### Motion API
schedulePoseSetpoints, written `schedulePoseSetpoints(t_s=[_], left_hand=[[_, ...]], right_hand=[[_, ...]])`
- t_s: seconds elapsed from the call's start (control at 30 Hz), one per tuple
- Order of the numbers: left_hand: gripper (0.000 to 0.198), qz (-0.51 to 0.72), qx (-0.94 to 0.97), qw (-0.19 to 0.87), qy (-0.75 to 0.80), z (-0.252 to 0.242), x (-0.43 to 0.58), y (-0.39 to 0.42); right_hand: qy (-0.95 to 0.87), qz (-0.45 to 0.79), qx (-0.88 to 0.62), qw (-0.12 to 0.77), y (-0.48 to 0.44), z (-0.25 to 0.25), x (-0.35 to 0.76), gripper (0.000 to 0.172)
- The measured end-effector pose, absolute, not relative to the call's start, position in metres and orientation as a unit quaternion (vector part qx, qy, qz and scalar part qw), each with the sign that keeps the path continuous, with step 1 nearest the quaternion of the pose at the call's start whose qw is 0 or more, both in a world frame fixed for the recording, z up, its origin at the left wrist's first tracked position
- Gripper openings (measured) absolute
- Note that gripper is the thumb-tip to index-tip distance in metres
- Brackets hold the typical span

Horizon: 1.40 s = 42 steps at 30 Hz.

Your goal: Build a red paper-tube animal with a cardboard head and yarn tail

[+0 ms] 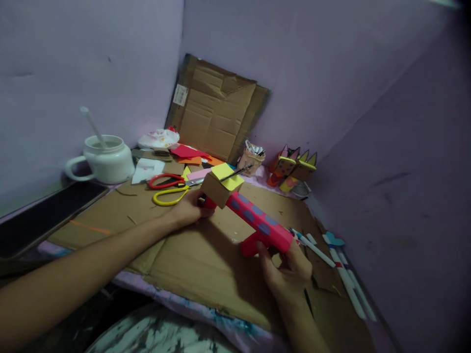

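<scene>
One toy (253, 214) tilts above cardboard (187, 264), the right hand (290, 269) gripping its pinkish-red, purple-spotted tube (277, 230), the left hand (191, 208) closed round a red part (210, 203) beside its yellow-topped box (217, 191). Bare cardboard stretches toward the front edge of the counter (162, 294); scissors (187, 185) lie just behind the left hand.

The light is dim, with a cool purple cast. A pale bright strip shows at the top right corner, while the right wall (397, 186) darkens to near black at the picture's border. A soft shadow spreads over the cardboard (184, 260) below the pink toy (259, 220). Fine detail looks smeared, and the wide lens stretches the left forearm (91, 264).
</scene>
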State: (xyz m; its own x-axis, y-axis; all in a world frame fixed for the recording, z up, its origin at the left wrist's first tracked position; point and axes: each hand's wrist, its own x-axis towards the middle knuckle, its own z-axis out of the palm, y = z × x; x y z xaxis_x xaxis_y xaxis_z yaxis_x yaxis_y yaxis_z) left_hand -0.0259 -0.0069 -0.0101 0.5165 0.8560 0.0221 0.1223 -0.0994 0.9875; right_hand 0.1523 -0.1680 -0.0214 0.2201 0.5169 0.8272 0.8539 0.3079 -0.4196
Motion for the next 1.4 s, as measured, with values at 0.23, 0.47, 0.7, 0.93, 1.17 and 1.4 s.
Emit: schedulePoseSetpoints(t_s=[0.23, 0.47, 0.7, 0.93, 1.17, 1.4], left_hand=[[0.029, 0.326, 0.686, 0.543, 0.358, -0.005, -0.029, -0.007], [0.042, 0.295, 0.708, 0.527, 0.366, -0.001, -0.031, -0.007], [0.045, 0.333, 0.723, 0.425, 0.430, -0.001, -0.039, -0.005], [0.027, 0.406, 0.797, 0.296, 0.335, 0.005, -0.046, -0.050], [0.037, 0.237, 0.831, 0.436, 0.250, -0.005, 0.020, -0.080], [0.017, 0.185, 0.811, 0.494, 0.253, -0.021, 0.052, -0.073]], right_hand=[[-0.580, -0.186, -0.590, 0.531, -0.169, -0.026, 0.155, 0.025], [-0.583, -0.167, -0.599, 0.522, -0.170, -0.020, 0.156, 0.023], [-0.580, -0.107, -0.595, 0.546, -0.168, -0.020, 0.156, 0.024], [-0.602, -0.081, -0.600, 0.521, -0.172, -0.010, 0.157, 0.015], [-0.643, -0.015, -0.579, 0.501, -0.179, -0.004, 0.164, 0.019], [-0.681, 0.003, -0.577, 0.452, -0.180, 0.007, 0.171, 0.021]])
